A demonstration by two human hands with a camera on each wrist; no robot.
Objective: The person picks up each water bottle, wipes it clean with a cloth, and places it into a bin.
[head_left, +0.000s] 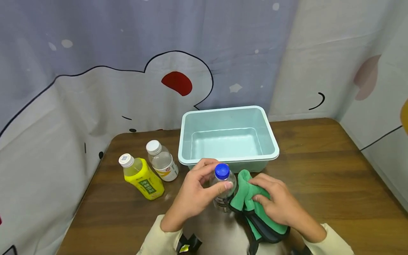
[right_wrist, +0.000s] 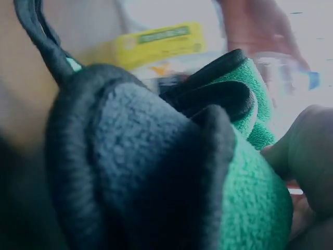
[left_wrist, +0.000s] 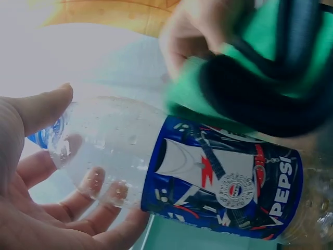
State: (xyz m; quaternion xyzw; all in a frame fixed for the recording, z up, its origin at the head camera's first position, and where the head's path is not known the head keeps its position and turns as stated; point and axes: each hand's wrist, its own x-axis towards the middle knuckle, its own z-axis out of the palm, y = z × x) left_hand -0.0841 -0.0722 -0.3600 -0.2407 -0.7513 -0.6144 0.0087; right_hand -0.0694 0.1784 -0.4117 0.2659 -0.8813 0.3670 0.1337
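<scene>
Green cloth (head_left: 243, 191), one: pinched by the right hand (head_left: 276, 198), immediately right of the bottle (left_wrist: 223, 177). Bottle, blue-capped, one: long axis roughly upright before the basin (head_left: 271, 153), neck between left hand's (head_left: 197, 193) thumb and fingers; bench (head_left: 318, 177) contact I cannot tell.

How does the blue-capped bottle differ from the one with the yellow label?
The blue-capped bottle has a largely blue label; the yellow-labelled bottle has a yellow label and white cap. The left hand holds the blue-capped bottle, while the yellow-labelled bottle stands untouched. Both are capped.
</scene>
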